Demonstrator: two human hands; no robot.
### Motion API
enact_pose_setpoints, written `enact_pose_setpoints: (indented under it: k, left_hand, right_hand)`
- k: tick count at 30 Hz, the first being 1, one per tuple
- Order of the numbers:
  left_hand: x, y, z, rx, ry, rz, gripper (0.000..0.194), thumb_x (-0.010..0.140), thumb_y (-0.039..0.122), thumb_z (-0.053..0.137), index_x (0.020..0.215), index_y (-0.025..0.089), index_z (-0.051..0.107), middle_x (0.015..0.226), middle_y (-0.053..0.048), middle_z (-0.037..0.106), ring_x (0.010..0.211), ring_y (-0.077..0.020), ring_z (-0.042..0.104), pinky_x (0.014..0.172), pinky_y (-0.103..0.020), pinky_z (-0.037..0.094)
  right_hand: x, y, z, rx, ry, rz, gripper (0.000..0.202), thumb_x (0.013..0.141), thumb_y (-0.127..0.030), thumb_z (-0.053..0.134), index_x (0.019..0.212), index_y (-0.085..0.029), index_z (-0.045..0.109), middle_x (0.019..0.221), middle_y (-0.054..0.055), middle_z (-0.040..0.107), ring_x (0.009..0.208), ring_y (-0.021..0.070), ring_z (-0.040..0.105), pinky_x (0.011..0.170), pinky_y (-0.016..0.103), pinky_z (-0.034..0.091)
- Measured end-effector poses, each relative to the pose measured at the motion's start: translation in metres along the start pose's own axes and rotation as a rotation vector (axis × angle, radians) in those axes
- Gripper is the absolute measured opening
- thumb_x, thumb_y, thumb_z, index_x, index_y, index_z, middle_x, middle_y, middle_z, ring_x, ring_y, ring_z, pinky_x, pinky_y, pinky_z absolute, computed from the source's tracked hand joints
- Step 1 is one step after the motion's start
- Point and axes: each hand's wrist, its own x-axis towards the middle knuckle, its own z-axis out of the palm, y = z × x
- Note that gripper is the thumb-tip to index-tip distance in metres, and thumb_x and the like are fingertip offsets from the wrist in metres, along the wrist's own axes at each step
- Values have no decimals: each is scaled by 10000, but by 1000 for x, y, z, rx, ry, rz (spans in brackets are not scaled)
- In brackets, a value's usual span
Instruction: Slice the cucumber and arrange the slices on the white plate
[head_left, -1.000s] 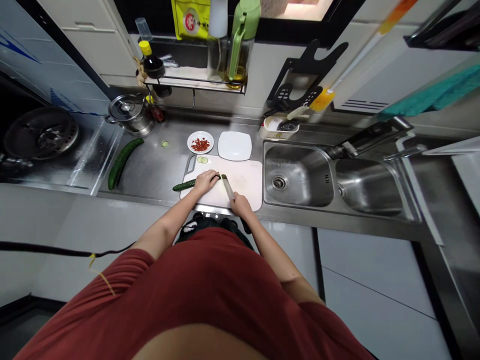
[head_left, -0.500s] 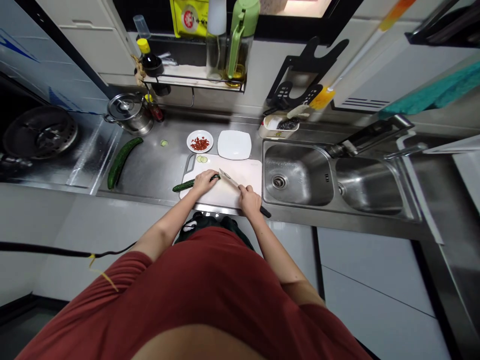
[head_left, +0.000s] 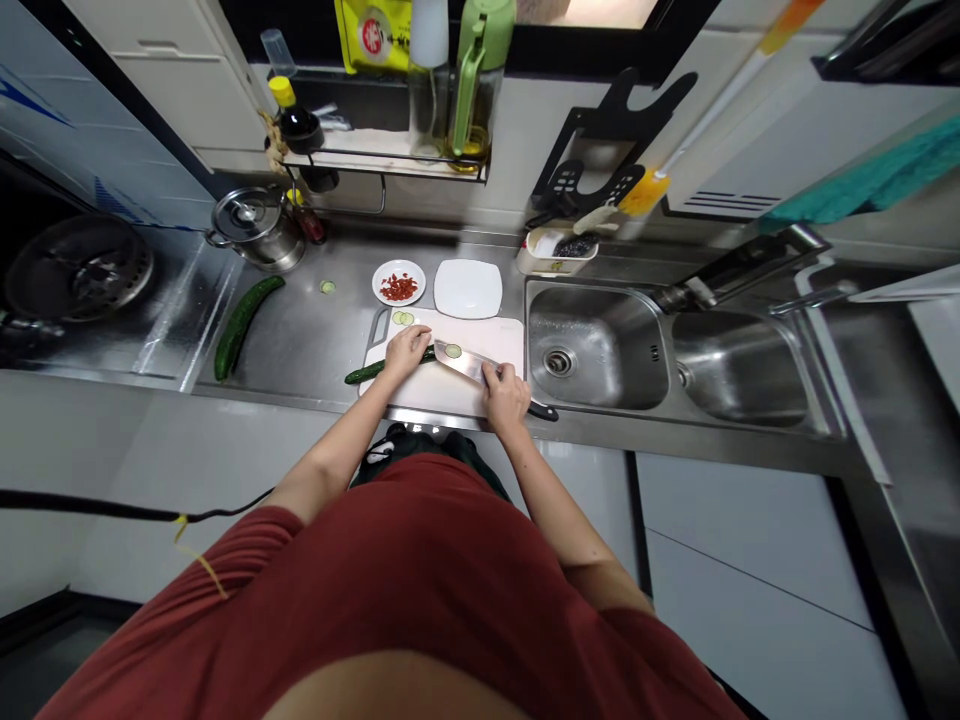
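Observation:
My left hand (head_left: 407, 352) lies over a cucumber (head_left: 364, 373) near its cut end, fingers bent together and pointing to the upper right. In my right hand (head_left: 507, 395) is a kitchen knife (head_left: 470, 365), its black handle end sticking out to the right. The broad blade is turned face up beside the cut end, and one round cucumber slice (head_left: 453, 351) clings to it. Under both is a white cutting board (head_left: 457, 400), where a few more slices (head_left: 403, 318) lie at the upper left.
Behind the board stand a small plate of chopped red pieces (head_left: 399, 298) and a white square plate (head_left: 468, 289). A whole cucumber (head_left: 241, 325) lies left on the steel counter, near a lidded pot (head_left: 256, 232). To the right is a double sink (head_left: 600, 345).
The knife blade has turned from near edge-on to flat, showing a slice on its face. My right hand moved slightly right; my left fingers shifted up a little.

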Motion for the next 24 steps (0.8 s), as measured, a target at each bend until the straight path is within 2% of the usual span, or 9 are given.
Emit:
enact_pose_setpoints:
  k: [5,11,15,20,24]
  left_hand:
    - [12,18,-3,-39,-161,65,274,897,367,530,1070,222,684,1114,-31,684,1073,-194,596,969,-313,444]
    - [10,28,1,-19,-344,140,247,879,347,539,997,230,722,1059,-38,693,1032,-200,603,954,-331,456]
    - [9,26,4,9,-386,133,259,872,335,537,1021,227,720,1075,-47,692,1032,-208,603,956,-344,454]
    - [11,26,6,38,-430,153,207,836,295,570,953,224,724,1016,-47,690,988,-209,603,929,-342,459]
    - [12,27,6,12,-388,133,162,806,261,591,898,213,716,961,-43,685,936,-195,605,881,-322,465]
  right_hand:
    - [-1,3,5,-12,42,-44,370,942,-208,464,1281,-295,583,1119,80,512,774,163,422,695,308,225]
    - [-2,7,9,-1,42,-83,365,933,-210,478,1269,-294,596,1115,79,514,766,162,414,693,307,225]
    - [-4,11,13,-3,49,-94,358,938,-213,475,1262,-290,603,1108,75,530,766,160,420,699,308,229]
    - [-7,13,16,4,34,-101,365,925,-204,491,1260,-294,605,1111,68,537,772,158,428,703,304,236]
    - [-9,13,21,18,36,-79,379,899,-195,516,1253,-290,612,1120,70,532,781,159,434,707,300,245]
